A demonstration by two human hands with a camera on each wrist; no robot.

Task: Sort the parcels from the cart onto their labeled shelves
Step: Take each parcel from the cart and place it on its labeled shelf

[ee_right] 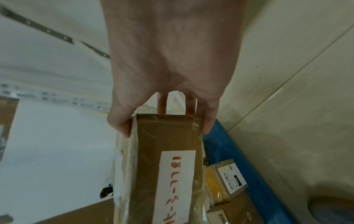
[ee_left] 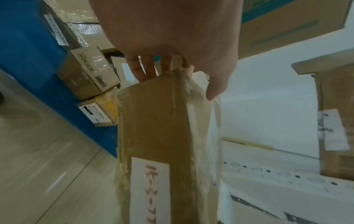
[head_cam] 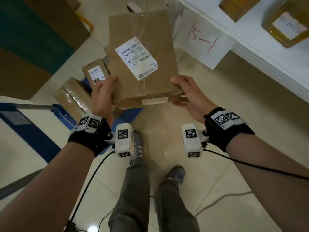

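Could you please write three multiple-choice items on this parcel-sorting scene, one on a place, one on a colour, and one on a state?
1. Where does the paper sign reading 15-1 hang?
A. On the front edge of the white shelf
B. On the blue cart
C. On the floor

2. What colour is the handwriting on the strip label on the held parcel's near side?
A. Black
B. Red
C. Green

3. How is the large flat parcel held?
A. By the left hand alone
B. It rests on the cart
C. By both hands, the right hand at the opposite end

Answers: 1 A, the sheet hangs from the shelf edge; 2 B, both wrist views show red strokes; 3 C, each hand grips one end.
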